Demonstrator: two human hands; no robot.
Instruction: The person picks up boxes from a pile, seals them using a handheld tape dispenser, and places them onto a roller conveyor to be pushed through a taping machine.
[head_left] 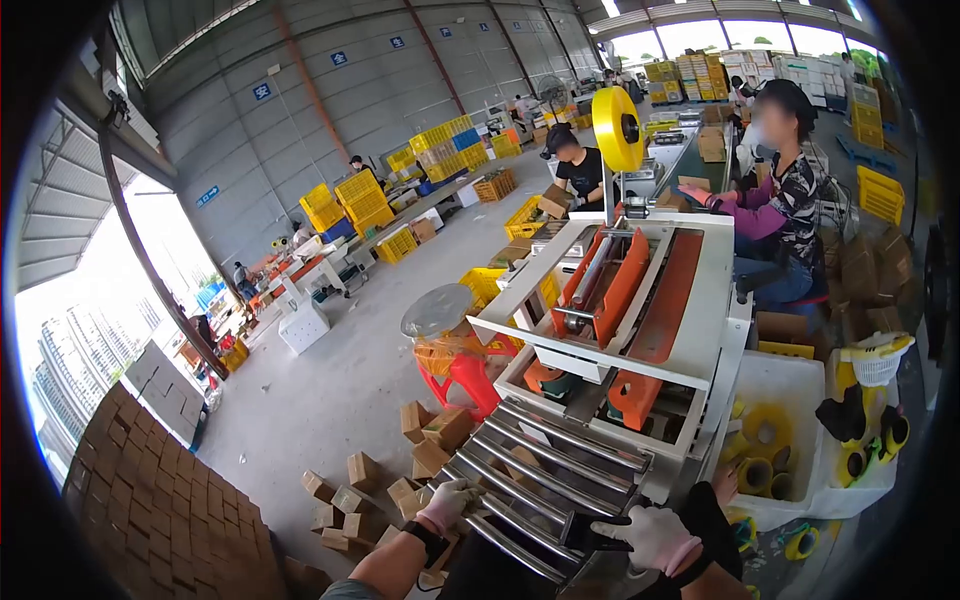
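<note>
The right hand's (652, 538) fingers reach over a black object (590, 531) at the roller conveyor's (553, 456) near right; the left hand's (450, 503) curl at its left edge. Whether either grips, I cannot tell. Farther off stands an orange-flapped machine (622, 290); cartons (362, 470) lie left.

Silver rollers (555, 462); yellow tape roll (612, 130)
</note>
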